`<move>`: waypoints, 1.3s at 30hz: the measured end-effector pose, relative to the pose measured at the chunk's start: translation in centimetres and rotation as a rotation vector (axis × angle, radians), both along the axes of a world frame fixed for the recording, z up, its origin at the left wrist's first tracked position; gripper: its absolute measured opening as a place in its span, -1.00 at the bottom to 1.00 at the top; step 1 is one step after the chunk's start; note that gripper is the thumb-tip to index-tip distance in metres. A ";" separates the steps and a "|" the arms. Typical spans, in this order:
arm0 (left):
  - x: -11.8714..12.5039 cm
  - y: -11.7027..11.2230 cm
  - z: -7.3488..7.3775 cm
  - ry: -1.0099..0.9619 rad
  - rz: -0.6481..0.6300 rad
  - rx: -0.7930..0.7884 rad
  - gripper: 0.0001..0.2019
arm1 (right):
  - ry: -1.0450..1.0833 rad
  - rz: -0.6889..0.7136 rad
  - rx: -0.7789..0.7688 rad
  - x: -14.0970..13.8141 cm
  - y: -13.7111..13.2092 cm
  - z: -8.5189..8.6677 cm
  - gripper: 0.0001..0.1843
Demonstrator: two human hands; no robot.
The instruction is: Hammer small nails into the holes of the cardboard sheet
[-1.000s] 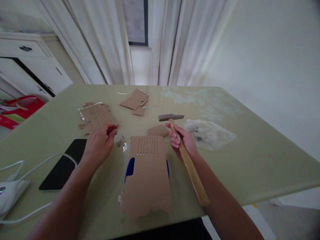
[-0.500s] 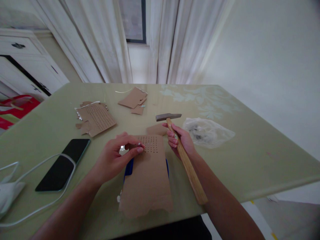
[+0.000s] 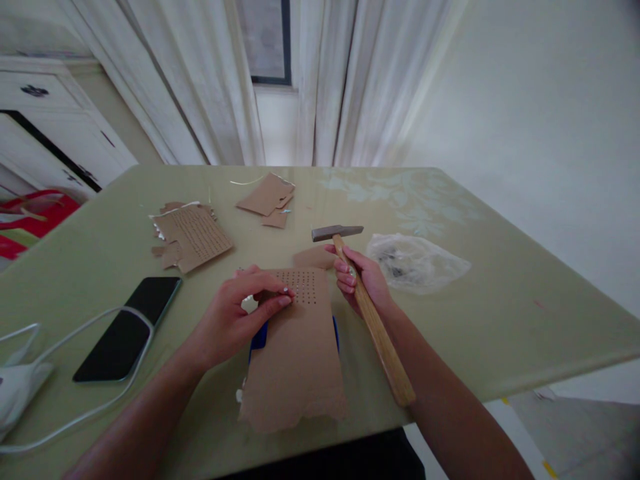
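L hand (image 3: 235, 319) pinches a small silvery nail (image 3: 283, 291) onto the brown hole-punched cardboard sheet (image 3: 296, 357), which lies on the pale-green desk (image 3: 500, 320) over sth blue (image 3: 259, 337). R hand (image 3: 363, 280) is closed round a wooden-handled, grey-headed hammer (image 3: 383, 347) just beside the sheet.

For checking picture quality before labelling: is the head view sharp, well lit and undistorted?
Head view: dim and slightly soft; brightest between the curtains; a pale sheen on the far table; wide-angle bending curves the table edges; the left hand pinching a tiny nail, the hammer and the cardboard sheet are readable, with no motion blur.
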State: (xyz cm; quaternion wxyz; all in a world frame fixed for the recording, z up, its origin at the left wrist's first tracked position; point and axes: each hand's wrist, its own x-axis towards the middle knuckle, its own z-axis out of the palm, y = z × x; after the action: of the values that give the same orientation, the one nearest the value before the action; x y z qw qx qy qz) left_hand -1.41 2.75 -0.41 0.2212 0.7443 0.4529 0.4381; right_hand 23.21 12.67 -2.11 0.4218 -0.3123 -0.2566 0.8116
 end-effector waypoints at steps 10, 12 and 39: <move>0.1 -0.1 0.3 0.033 0.008 0.004 -0.93 | -0.005 -0.007 -0.001 0.0 -0.1 0.0 -0.77; 0.2 -0.1 0.4 0.033 0.010 0.009 -0.92 | -0.001 -0.006 0.001 0.0 0.0 -0.1 -0.78; 0.6 0.4 0.1 0.182 -0.019 0.091 -0.87 | -0.834 0.241 0.772 2.2 -9.2 12.2 -0.55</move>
State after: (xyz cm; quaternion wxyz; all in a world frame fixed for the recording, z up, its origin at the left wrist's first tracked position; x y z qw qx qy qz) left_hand -0.86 3.11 -0.29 0.1492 0.7946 0.4437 0.3865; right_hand 25.45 3.47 10.04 0.2728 -0.3978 -0.7124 0.5098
